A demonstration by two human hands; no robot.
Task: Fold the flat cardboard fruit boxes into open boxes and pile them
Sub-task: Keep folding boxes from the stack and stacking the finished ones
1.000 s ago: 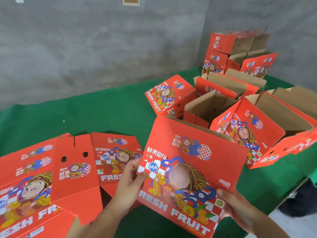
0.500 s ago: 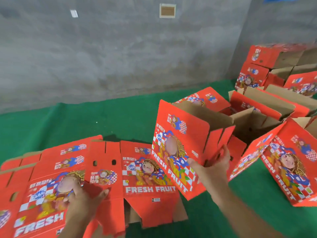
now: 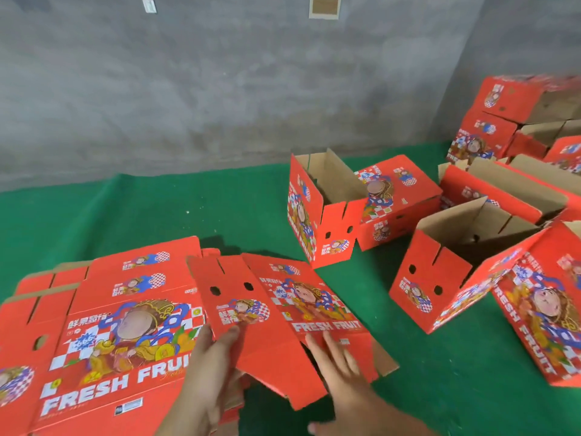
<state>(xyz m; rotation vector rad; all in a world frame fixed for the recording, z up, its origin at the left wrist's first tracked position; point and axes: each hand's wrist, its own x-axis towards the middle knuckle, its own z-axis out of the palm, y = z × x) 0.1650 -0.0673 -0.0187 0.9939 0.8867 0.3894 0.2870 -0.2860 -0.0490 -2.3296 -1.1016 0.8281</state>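
A flat red fruit box (image 3: 276,313) lies askew on a stack of flat boxes (image 3: 119,325) at the lower left. My left hand (image 3: 207,372) pinches the askew box's left edge, thumb on top and fingers under it. With straight fingers, my right hand (image 3: 339,369) rests on the same box just below its "FRESH FRUIT" print. A folded open box (image 3: 317,215) stands free on the green cloth (image 3: 157,215) behind, with no hand on it.
More folded boxes crowd the right: one with its open top tipped toward me (image 3: 440,272), one lying at the right edge (image 3: 544,316), another behind the standing box (image 3: 399,196). A pile of boxes (image 3: 503,121) rises in the far right corner against the grey wall.
My right hand let go of the folded box, which now stands on the cloth, and came down onto the flat box. My left hand shifted right to that box's edge.
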